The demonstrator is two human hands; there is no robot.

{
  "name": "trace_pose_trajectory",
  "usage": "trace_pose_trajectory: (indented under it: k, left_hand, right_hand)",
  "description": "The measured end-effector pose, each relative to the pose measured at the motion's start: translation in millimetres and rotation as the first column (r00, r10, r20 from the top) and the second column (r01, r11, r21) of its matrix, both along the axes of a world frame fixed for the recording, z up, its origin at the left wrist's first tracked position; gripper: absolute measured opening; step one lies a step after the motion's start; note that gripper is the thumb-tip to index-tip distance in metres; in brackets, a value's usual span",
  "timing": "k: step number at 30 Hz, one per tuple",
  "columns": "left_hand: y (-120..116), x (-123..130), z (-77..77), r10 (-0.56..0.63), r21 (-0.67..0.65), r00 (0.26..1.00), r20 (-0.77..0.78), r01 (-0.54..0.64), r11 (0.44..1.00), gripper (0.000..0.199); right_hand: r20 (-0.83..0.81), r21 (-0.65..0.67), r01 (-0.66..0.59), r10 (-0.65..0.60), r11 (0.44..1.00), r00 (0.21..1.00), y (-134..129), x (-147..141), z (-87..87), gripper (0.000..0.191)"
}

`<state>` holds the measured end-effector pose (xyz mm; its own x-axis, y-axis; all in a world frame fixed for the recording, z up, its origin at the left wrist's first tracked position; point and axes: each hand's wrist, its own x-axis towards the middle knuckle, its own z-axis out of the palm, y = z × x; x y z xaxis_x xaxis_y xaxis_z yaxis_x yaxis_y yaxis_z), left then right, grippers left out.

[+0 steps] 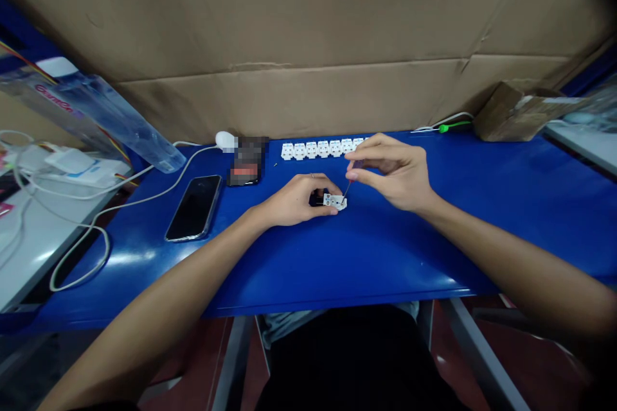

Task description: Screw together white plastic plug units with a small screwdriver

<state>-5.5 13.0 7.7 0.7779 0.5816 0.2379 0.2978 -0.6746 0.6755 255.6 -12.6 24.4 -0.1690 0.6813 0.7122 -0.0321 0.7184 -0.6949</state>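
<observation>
My left hand (303,200) is closed around a small white plastic part (334,201) just above or on the blue table; some of the part is hidden by the fingers. Between the thumb and fingers of my right hand (393,170) is a screwdriver (348,187) with a reddish handle. Its thin metal shaft slants down, and the tip meets the face of the white part. Behind both hands, a row of several similar white plastic parts (318,149) lies along the back of the table, its right end partly covered by my right hand.
A black phone (194,209) and a second, partly blurred phone (245,164) lie left of my hands. White cables (103,212) run across the left side. A clear plastic bottle (125,115) leans there. At the back right stands a cardboard box (511,112) near a green-tipped item (450,126).
</observation>
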Motion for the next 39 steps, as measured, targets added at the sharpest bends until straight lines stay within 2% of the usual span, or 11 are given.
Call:
trace_pose_trajectory:
  k: [6,10,13,16,20,25,32,35,39]
  left_hand:
    - [0.7,-0.3,-0.8,-0.005,-0.001,1.0,0.007,0.005,1.0,0.028]
    - [1.5,-0.9,-2.3,0.001,0.01,1.0,0.003,-0.001,1.0,0.029]
    - [2.0,-1.3,-2.4,-0.002,0.007,1.0,-0.005,0.002,1.0,0.028]
    - [2.7,-1.6,-3.3,-0.003,0.014,1.0,0.005,0.003,1.0,0.03]
    - [3.5,-1.6,-5.0,-0.018,0.022,0.999,0.027,0.017,1.0,0.03]
    - [3.4,-1.5,-4.9,-0.016,0.019,1.0,0.023,0.016,1.0,0.029]
    - [2.3,-2.0,-3.6,-0.013,0.025,1.0,0.014,0.013,1.0,0.029]
    - [2.5,-2.1,-4.2,-0.013,0.023,1.0,0.021,0.012,1.0,0.029]
    - [3.0,-1.6,-5.0,-0.013,0.013,1.0,0.016,0.013,1.0,0.03]
  right_hand:
    - [-0.032,-0.043,0.043,-0.044,0.998,0.999,-11.5,-3.9,6.8,0.033]
    - [0.023,-0.089,-0.039,0.041,0.995,0.999,-18.5,-3.4,11.4,0.025]
    - [0.061,-0.103,-0.112,0.119,0.988,0.991,-16.7,-0.9,10.9,0.028]
    - [0.066,-0.024,-0.106,0.107,0.994,0.992,-12.1,0.4,8.5,0.03]
    - [0.035,0.107,-0.004,0.0,0.994,0.999,-5.8,-0.6,5.2,0.033]
    - [0.003,0.128,0.023,-0.023,0.991,1.0,-4.1,-2.1,3.2,0.037]
    - [0.006,-0.006,-0.047,0.047,0.999,0.999,-13.2,-3.1,4.5,0.031]
    - [0.046,0.049,-0.087,0.085,0.995,0.995,-10.7,-1.1,5.7,0.03]
    - [0.092,0.19,-0.05,0.033,0.981,0.995,-3.7,1.4,5.0,0.038]
